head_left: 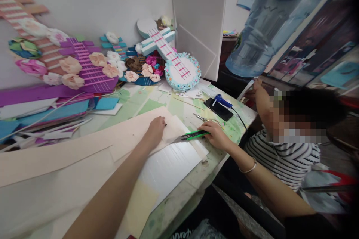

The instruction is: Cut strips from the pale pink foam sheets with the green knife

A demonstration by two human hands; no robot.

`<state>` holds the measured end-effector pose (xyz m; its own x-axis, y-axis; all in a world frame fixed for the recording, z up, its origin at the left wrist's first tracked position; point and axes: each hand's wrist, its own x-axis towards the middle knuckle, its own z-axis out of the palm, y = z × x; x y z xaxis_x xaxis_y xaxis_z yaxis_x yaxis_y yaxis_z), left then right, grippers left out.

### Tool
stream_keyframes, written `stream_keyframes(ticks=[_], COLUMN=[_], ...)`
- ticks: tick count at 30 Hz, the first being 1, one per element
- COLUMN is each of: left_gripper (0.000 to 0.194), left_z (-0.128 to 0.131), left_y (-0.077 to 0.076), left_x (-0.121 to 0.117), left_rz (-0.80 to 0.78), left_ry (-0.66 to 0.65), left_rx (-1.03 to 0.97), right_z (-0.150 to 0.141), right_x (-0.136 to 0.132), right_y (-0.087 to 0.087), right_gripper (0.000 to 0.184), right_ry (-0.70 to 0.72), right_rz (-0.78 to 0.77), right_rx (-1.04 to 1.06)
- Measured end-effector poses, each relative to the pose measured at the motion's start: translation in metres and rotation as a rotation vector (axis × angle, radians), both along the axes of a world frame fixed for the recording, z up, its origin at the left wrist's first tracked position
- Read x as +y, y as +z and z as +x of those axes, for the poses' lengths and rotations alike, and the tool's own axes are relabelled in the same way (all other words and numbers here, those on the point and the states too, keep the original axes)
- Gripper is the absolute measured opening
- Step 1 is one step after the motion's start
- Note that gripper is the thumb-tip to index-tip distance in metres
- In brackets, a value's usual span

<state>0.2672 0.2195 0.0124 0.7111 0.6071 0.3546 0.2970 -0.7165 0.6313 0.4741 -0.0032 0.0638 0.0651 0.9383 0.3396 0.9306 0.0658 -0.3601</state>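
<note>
My right hand (217,136) grips a green and black utility knife (193,135), its blade pointing left and touching or just above the edge of a cream sheet (153,118). My left hand (155,131) rests on that sheet, fingers bent and pressed together. A small dark spot shows at its fingertips, and whether it holds anything is hidden. Beneath the sheet, a glossy white board (171,171) reaches toward the table's front edge. Scissors (206,118) lie just beyond my right hand.
A blue glue gun (223,101) lies over a black phone (221,110), its cord trailing right. Flower-trimmed craft guitars (92,63) and a round blue-trimmed one (182,71) lean at the back wall. Board scraps (53,114) pile left. A person (283,157) in stripes sits right, beside a water bottle (269,30).
</note>
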Motion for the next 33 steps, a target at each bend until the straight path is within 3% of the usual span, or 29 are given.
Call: stream_keyframes(ticks=[17,33], left_gripper=[0.021,0.025], left_z=[-0.003,0.000], left_y=[0.007,0.003], left_x=[-0.005,-0.003], left_rz=[-0.015,0.000], left_ry=[0.019,0.026], left_rx=[0.006,0.007], right_z=[-0.010,-0.007], right_x=[0.008,-0.010], right_y=[-0.002,-0.001], right_gripper=[0.040,0.040], right_ry=[-0.055,-0.059], right_rz=[-0.019,0.019], right_rx=[-0.005,-0.007])
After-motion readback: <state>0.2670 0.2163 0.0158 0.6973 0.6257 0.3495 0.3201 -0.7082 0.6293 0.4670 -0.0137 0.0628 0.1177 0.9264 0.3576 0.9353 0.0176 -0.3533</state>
